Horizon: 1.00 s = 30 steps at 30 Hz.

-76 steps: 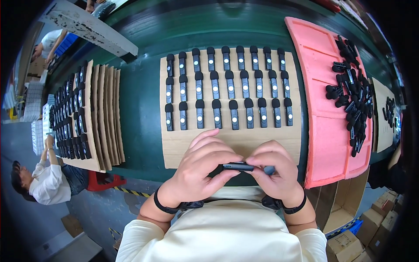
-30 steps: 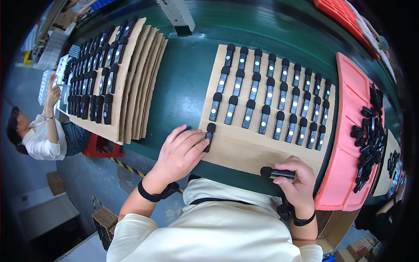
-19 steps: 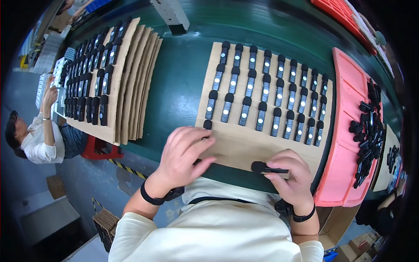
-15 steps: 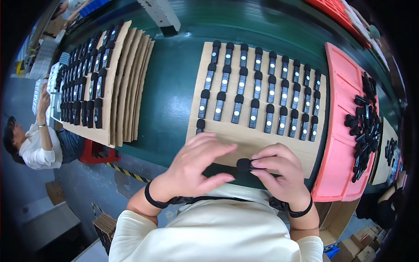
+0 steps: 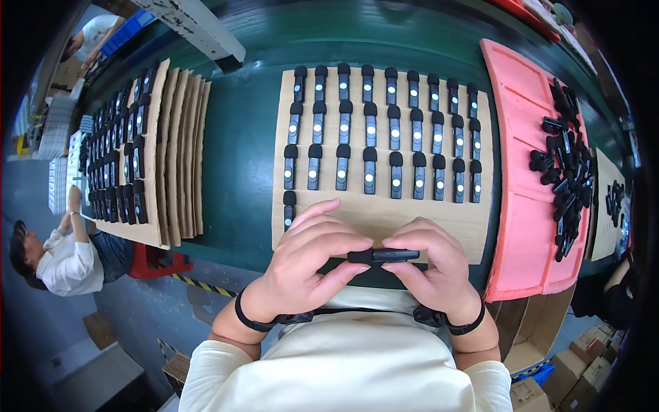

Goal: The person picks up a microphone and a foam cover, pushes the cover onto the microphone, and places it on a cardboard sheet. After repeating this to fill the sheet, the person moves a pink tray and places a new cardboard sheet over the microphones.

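Note:
Between my two hands, a small black clip-on microphone (image 5: 395, 255) with a round foam cap lies level above the near edge of a cardboard sheet. My left hand (image 5: 302, 257) pinches the foam-cap end between thumb and fingers. At the other end, my right hand (image 5: 439, 264) grips the dark body with thumb and forefinger. On the cardboard sheet (image 5: 384, 209), similar microphones (image 5: 369, 172) lie in neat rows, foam caps away from me, each with a pale round spot. One more (image 5: 289, 209) sits at the left of the nearest row, just beyond my left fingers.
At right, a pink tray (image 5: 518, 226) holds a loose heap of black microphones (image 5: 566, 185). Leaning cardboard sheets (image 5: 182, 161) carrying more microphones stand at left on the green table (image 5: 237, 172). A metal post (image 5: 199, 31) rises behind. Another person (image 5: 65, 257) works at far left.
My left hand has closed on the foam cap; before, it was open beside it. The microphone now shows its long body lengthwise. The view has shifted, moving the sheet leftward.

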Each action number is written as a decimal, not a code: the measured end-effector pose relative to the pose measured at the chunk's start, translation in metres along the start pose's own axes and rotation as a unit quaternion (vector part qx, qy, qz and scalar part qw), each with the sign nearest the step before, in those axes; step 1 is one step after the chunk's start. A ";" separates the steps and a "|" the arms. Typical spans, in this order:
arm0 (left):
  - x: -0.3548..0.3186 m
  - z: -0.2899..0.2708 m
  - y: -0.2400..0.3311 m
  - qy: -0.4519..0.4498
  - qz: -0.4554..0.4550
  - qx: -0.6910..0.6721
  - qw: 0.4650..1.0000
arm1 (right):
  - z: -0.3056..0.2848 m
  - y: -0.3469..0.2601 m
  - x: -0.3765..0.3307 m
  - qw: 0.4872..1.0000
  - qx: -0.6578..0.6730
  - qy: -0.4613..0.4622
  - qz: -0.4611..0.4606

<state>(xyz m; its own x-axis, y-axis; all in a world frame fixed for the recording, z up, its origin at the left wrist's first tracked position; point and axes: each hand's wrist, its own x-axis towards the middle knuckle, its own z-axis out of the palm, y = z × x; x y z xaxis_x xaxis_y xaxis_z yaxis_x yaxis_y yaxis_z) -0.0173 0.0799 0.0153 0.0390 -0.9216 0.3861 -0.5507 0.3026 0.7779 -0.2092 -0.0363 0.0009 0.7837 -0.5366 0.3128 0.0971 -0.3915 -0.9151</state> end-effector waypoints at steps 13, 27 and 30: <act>0.006 0.011 0.005 0.013 -0.026 -0.050 0.998 | 0.004 -0.007 0.004 0.996 -0.043 0.058 -0.059; 0.006 0.010 0.005 0.005 0.002 -0.002 1.000 | 0.006 -0.004 0.002 0.989 -0.093 0.062 -0.097; 0.008 0.009 0.007 0.010 -0.001 -0.009 1.000 | 0.006 -0.003 0.002 0.989 -0.090 0.057 -0.099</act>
<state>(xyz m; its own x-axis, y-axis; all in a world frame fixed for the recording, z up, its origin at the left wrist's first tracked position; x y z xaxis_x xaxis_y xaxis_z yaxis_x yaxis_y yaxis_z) -0.0282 0.0726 0.0193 0.0575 -0.9174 0.3939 -0.5354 0.3047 0.7877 -0.2040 -0.0318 0.0028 0.6843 -0.5135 0.5177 0.1222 -0.6192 -0.7757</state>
